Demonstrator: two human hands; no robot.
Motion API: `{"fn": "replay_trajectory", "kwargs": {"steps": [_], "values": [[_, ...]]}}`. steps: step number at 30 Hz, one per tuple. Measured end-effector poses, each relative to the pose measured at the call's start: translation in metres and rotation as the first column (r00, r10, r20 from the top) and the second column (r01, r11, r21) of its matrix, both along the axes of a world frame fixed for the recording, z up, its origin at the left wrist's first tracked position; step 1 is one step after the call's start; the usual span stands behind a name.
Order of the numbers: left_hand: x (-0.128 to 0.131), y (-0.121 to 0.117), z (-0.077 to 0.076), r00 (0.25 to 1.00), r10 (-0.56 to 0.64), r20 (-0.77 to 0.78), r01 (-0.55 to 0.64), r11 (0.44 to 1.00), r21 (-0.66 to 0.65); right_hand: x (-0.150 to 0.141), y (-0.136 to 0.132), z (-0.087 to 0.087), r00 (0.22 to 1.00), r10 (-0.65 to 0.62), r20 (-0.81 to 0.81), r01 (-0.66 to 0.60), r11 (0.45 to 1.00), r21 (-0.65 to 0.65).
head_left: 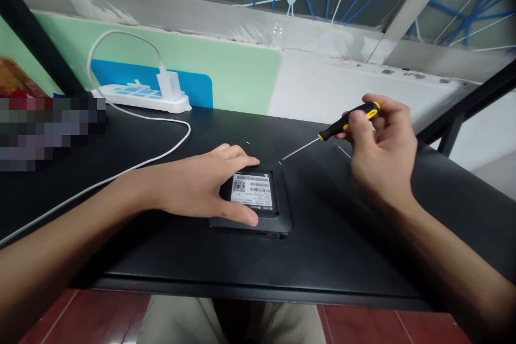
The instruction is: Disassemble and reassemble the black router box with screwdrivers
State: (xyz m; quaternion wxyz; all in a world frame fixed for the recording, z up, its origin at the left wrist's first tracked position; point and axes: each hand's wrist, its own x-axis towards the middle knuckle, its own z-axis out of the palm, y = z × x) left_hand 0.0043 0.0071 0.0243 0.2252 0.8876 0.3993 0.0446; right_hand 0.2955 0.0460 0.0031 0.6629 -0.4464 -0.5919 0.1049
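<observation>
A flat black square device (282, 209) lies on the dark table, its label side with a QR code and barcodes facing up. Across its left part rests my left hand (213, 180), fingers and thumb spread along the device's edges. My right hand (382, 145) grips the black and yellow handle of a screwdriver (332, 126). The screwdriver slants down to the left, and its tip is by a tiny screw (280, 163) near the device's far right corner. Whether tip and screw touch, I cannot tell. Another small screw (248, 143) lies farther back on the table.
A thin metal rod (342, 151) lies partly behind my right hand. At the back left, a white power strip (141, 98) holds a white charger (169, 85), whose cable (177, 145) runs across the left of the table (322, 263). Windows and a wall stand behind.
</observation>
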Motion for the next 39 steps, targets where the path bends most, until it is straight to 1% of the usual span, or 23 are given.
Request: {"fn": "replay_trajectory", "kwargs": {"steps": [3, 5, 7, 10, 13, 18, 21, 23, 27, 31, 34, 39], "values": [[0.000, 0.000, 0.000, 1.000, 0.001, 0.000, -0.001, 1.000, -0.002, 0.001, 0.003, 0.003, 0.983, 0.047, -0.176, -0.057, 0.997, -0.051], [0.000, 0.000, 0.001, 1.000, 0.002, 0.000, -0.002, 1.000, -0.008, -0.001, 0.003, 0.005, 0.952, 0.102, -0.289, -0.131, 0.988, -0.085], [0.000, 0.000, 0.001, 1.000, 0.002, 0.000, -0.002, 1.000, -0.009, -0.003, 0.001, 0.006, 0.919, 0.159, -0.361, -0.208, 0.973, -0.101], [0.000, 0.000, 0.000, 1.000, -0.006, 0.002, 0.006, 1.000, 0.002, -0.008, -0.002, 0.006, 0.898, 0.238, -0.370, -0.309, 0.940, -0.146], [0.000, 0.000, 0.000, 1.000, -0.014, 0.007, 0.014, 1.000, 0.009, -0.011, -0.006, 0.006, 0.873, 0.312, -0.374, -0.405, 0.892, -0.201], [0.000, 0.000, 0.000, 1.000, -0.012, 0.009, 0.012, 1.000, 0.003, -0.017, -0.013, 0.008, 0.820, 0.347, -0.455, -0.489, 0.838, -0.243], [0.000, 0.000, 0.000, 1.000, -0.016, 0.008, 0.016, 1.000, 0.005, -0.018, -0.016, 0.010, 0.805, 0.374, -0.460, -0.535, 0.792, -0.293], [0.001, 0.000, 0.000, 1.000, -0.017, 0.009, 0.017, 1.000, 0.009, -0.018, -0.017, 0.010, 0.807, 0.395, -0.440, -0.551, 0.772, -0.317], [0.001, 0.000, 0.001, 1.000, -0.010, 0.014, 0.010, 1.000, -0.002, -0.019, -0.019, 0.009, 0.823, 0.408, -0.395, -0.544, 0.766, -0.343], [0.002, 0.001, 0.001, 1.000, -0.017, 0.014, 0.017, 1.000, 0.000, -0.021, -0.020, 0.008, 0.817, 0.405, -0.411, -0.553, 0.752, -0.358], [0.001, 0.001, 0.001, 1.000, -0.021, 0.014, 0.021, 1.000, 0.008, -0.022, -0.021, 0.008, 0.823, 0.405, -0.398, -0.546, 0.755, -0.363], [0.001, 0.002, 0.000, 1.000, -0.022, 0.009, 0.021, 1.000, 0.014, -0.021, -0.020, 0.006, 0.842, 0.406, -0.356, -0.522, 0.781, -0.342]]}}
